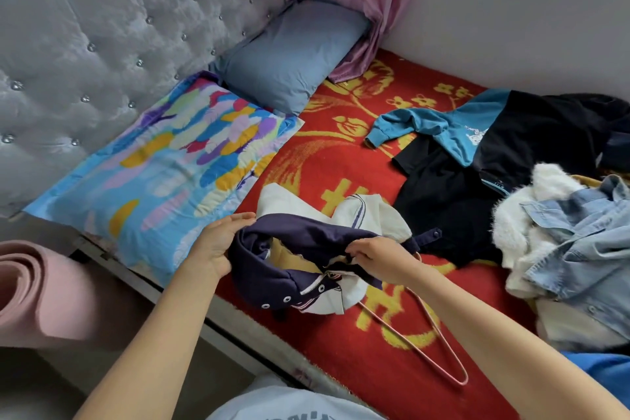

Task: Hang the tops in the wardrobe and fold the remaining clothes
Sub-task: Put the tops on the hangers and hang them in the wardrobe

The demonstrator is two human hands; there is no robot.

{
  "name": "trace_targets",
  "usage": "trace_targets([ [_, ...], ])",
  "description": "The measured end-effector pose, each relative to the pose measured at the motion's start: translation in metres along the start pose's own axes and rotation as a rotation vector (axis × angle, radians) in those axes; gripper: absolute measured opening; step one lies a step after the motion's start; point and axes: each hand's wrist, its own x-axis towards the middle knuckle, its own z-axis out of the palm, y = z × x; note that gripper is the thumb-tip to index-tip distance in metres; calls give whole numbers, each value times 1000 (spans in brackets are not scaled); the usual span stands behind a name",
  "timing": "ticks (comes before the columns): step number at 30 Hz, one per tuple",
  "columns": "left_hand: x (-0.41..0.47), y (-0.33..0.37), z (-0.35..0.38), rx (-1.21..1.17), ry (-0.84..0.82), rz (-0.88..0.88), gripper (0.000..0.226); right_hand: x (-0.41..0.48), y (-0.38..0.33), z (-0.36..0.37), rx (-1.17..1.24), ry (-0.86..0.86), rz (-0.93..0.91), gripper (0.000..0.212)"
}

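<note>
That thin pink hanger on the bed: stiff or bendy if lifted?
Probably light and springy: the pink hanger is thin wire. It may snag, since its top lies under the navy and white jacket held by the left hand and right hand.

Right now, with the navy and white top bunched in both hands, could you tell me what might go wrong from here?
1. The navy and white top is bunched between the left hand and right hand, so the pink hanger could easily go in crooked.
2. That hanger lies partly under the top; lifting the cloth might drag it along.
3. The top sits close to the bed edge and might slip down.
</note>
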Motion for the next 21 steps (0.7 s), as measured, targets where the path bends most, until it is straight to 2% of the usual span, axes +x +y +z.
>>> trace_targets([
  [2,-1,8,-3,-18,11,12,19,1,11,-9,-91,-216,70,30],
  [4,-1,20,-4,-57,16,23,19,-3,19,-15,-195,-316,31,25],
  [7,1,38,-1,-109,25,32,18,-11,17,-20,-343,-413,-76,50],
  [8,1,42,0,-129,28,29,18,-13,14,-21,-402,-403,-112,57],
  [10,3,49,1,-161,35,12,17,-15,10,-26,-502,-363,-174,57],
  [13,9,62,-3,-205,17,-30,10,-18,6,-44,-496,-298,-197,41],
  [16,14,82,-7,-175,40,-21,11,-22,-7,-78,-371,-128,-203,22],
  [19,18,101,-5,-81,78,125,13,-25,-23,-128,-261,1,-159,23],
  [20,19,103,-4,72,131,236,6,-26,-28,-146,-198,70,-159,22],
  [21,20,103,-4,328,222,401,7,-28,-32,-162,-137,161,-169,19],
])
